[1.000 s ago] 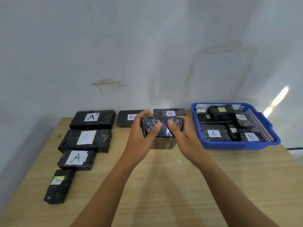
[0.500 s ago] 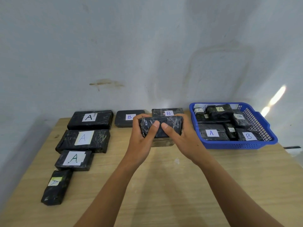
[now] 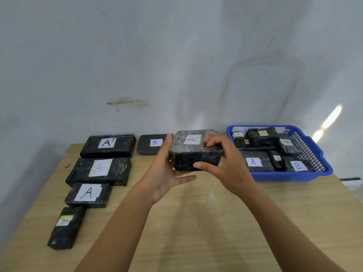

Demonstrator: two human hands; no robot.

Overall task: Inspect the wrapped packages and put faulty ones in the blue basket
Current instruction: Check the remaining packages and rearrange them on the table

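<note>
Noting package (image 3: 188, 158) held aloft: right hand (image 3: 229, 167) grips it, left hand (image 3: 165, 173) cradles it flat-fingered. I judge slick wrap may slip, dropping it onto the table (image 3: 196, 232).

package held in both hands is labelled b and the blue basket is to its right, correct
No: the head view shows the held package labelled A, not B. Left hand and right hand hold it, with the blue basket to its right.

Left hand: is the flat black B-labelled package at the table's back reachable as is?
Likely yes, once freed: the flat black B-labelled package lies uncovered just behind the left hand, which supports the black wrapped A-labelled package with the right hand.
</note>
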